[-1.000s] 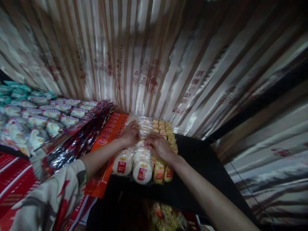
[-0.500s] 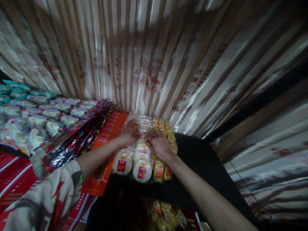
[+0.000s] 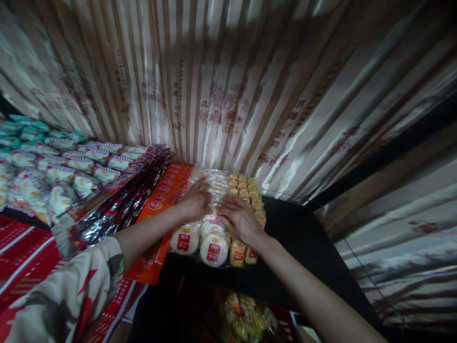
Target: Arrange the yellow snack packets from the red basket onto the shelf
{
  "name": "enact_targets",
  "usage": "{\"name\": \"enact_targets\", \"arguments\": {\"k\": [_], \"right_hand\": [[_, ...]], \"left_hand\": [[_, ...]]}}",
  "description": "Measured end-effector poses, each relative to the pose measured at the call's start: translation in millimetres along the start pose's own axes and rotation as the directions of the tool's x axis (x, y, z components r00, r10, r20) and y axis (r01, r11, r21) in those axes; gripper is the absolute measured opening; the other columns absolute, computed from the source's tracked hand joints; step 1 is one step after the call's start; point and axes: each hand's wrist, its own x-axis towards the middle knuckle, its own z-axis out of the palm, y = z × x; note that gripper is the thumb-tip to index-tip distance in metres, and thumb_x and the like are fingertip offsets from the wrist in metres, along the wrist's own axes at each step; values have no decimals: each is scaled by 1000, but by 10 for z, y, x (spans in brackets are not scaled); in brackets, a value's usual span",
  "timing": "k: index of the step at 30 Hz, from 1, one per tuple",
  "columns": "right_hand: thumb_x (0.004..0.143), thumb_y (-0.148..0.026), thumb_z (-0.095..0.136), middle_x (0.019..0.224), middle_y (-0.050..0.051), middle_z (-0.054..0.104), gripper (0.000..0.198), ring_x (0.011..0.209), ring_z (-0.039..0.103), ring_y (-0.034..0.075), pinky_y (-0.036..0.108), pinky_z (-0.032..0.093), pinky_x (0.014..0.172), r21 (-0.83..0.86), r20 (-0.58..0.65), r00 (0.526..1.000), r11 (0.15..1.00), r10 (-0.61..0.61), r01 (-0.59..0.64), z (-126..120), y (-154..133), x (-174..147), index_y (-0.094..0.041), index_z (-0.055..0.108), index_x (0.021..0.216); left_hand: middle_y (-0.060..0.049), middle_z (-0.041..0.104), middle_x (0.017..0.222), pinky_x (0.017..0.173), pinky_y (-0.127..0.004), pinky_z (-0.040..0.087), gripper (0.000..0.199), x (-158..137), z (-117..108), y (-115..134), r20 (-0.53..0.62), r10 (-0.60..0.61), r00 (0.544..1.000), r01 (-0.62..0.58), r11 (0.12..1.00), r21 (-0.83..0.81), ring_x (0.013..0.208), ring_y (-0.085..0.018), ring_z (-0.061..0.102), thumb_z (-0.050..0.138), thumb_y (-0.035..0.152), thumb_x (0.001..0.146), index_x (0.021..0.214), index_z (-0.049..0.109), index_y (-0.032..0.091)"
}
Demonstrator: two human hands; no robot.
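- The dark desk (image 3: 296, 228) shows a bare stretch to the right of the yellow packets (image 3: 238, 251); its right edge slants down toward the lower right, and a narrower dark strip lies in front of the rows.
- The striped curtain (image 3: 228, 100) hangs close behind the far ends of the rows, so there is little room on that side; to the left, the orange packs (image 3: 170, 188) lie just beside the white packets (image 3: 214, 250).
- The white packets stand in two rows on the desk, under and between the hands; their clear wrappers hold round, pale crackers; the yellow packets run alongside on the right.
- The left hand (image 3: 196, 201) is over the left white row, its fingers bent; the right hand (image 3: 243, 220) reaches over the right white row and the yellow packets, its fingers partly curled; whether either grips a wrapper I cannot tell.
- Farther left lie shiny dark red packs (image 3: 123, 209), then small pale bags (image 3: 80, 164) and green bags (image 3: 30, 127).
- Below the desk's front edge are more shiny yellow packages (image 3: 246, 317); their contents are too dim to tell.
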Motion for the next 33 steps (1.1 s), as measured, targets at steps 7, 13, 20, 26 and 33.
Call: {"name": "enact_targets", "arguments": {"k": [7, 13, 20, 26, 33], "right_hand": [[82, -28, 60, 85, 4, 63, 14, 93, 47, 21, 35, 33, 82, -5, 22, 999, 999, 49, -49, 47, -53, 2, -20, 64, 72], [83, -23, 53, 86, 6, 63, 12, 93, 47, 23, 43, 27, 95, -191, -32, 999, 981, 26, -31, 85, -111, -3, -18, 62, 76], [83, -22, 50, 85, 8, 62, 14, 94, 46, 25, 47, 22, 100, -268, -96, 994, 960, 60, -84, 119, -173, 4, -18, 63, 79], [84, -23, 50, 85, 9, 62, 16, 91, 46, 25, 44, 27, 95, -255, -136, 983, 954, 125, -156, 98, -154, 47, -17, 63, 77], [85, -31, 54, 89, 7, 63, 15, 96, 46, 25, 36, 33, 83, -107, -54, 995, 991, 80, -86, -16, -269, -132, -20, 62, 82]], "left_hand": [[-12, 48, 130, 109, -50, 28, 16, -16, -32, 29, -1, -16, 1000, 16, 1000, -8, 135, -32, 20, 70, 20, 64, 77, 63, 15], [-10, 51, 127, 111, -49, 24, 18, -20, 28, 27, -10, -42, 999, 41, 998, -56, 132, -28, 28, 69, 19, 64, 80, 63, 16], [-10, 54, 123, 109, -49, 27, 18, -76, -14, 31, -36, -39, 999, 36, 996, -81, 130, -28, 31, 64, 34, 74, 80, 66, 18], [-14, 46, 133, 111, -49, 22, 29, -112, -64, 83, 8, -12, 1000, 12, 1000, 17, 136, -32, 19, 72, 32, 66, 88, 66, 15], [-12, 47, 131, 110, -49, 25, 23, -119, -41, 118, 1, -26, 1000, 26, 1000, 10, 135, -32, 20, 69, 32, 69, 85, 66, 16]]}}
